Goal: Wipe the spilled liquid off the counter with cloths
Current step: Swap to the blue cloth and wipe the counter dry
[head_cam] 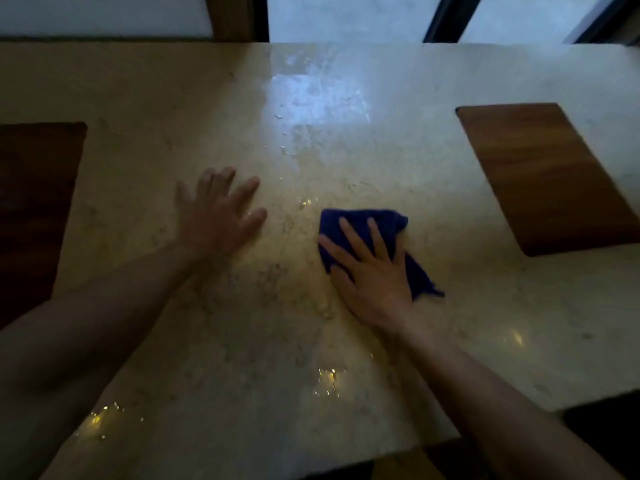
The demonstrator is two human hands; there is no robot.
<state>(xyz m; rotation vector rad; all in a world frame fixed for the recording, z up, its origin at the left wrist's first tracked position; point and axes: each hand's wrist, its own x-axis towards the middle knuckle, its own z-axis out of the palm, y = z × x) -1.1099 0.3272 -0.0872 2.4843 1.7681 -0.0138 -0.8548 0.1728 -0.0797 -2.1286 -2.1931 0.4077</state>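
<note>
A crumpled dark blue cloth (388,226) lies on the beige stone counter (485,306) right of centre. My right hand (370,275) presses flat on the cloth, fingers spread, covering its near left part. My left hand (218,213) rests flat on the bare counter to the left, fingers apart, holding nothing. Wet streaks and droplets of spilled liquid (311,102) shine on the counter beyond both hands. More droplets (327,381) glint near the front edge, between my forearms.
A brown wooden board (540,178) lies on the counter at the right. A darker wooden board (34,209) is at the left edge. Windows with dark frames (446,15) run behind the counter's far edge.
</note>
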